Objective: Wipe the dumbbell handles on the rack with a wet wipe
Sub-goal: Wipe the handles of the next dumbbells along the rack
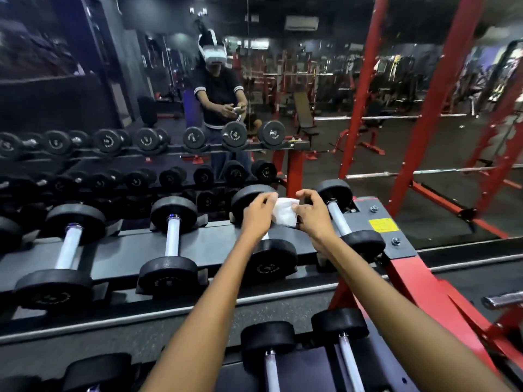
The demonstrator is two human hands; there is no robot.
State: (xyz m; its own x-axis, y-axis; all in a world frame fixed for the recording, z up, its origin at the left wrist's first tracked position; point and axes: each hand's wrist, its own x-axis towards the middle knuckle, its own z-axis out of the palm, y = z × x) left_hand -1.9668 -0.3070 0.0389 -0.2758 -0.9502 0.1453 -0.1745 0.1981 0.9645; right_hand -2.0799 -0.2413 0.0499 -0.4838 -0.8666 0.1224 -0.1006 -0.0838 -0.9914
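Note:
A white wet wipe (285, 211) is stretched between both hands above the top shelf of the dumbbell rack (215, 244). My left hand (259, 213) pinches its left edge and my right hand (312, 212) pinches its right edge. The wipe hangs over a black dumbbell (270, 261) whose handle is hidden behind my hands. To the right lies another dumbbell with a bare chrome handle (338, 219). To the left rest two more dumbbells with chrome handles (172, 236) (69, 247).
A lower shelf near me holds more dumbbells (268, 360) (349, 360). A red rack frame (424, 284) runs down the right side. A mirror behind the rack reflects a person, dumbbells and red gym frames (365, 80).

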